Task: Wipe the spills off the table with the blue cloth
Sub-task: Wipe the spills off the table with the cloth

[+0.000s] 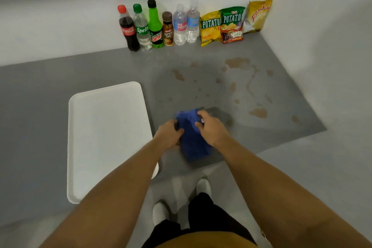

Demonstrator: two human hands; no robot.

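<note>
The blue cloth [193,137] lies bunched near the front edge of the grey table [50,94]. My left hand [169,134] grips its left side and my right hand [211,127] grips its upper right side. Brown spills [237,62] are spread over the right half of the table, beyond and to the right of the cloth, with a larger patch [258,112] close to my right hand and thin streaks [251,84] between the two.
A white tray [108,137] lies just left of the cloth. Several drink bottles [155,24] and snack bags [231,24] stand in a row against the back wall. A white wall [322,46] closes the right side. My feet show below the table edge.
</note>
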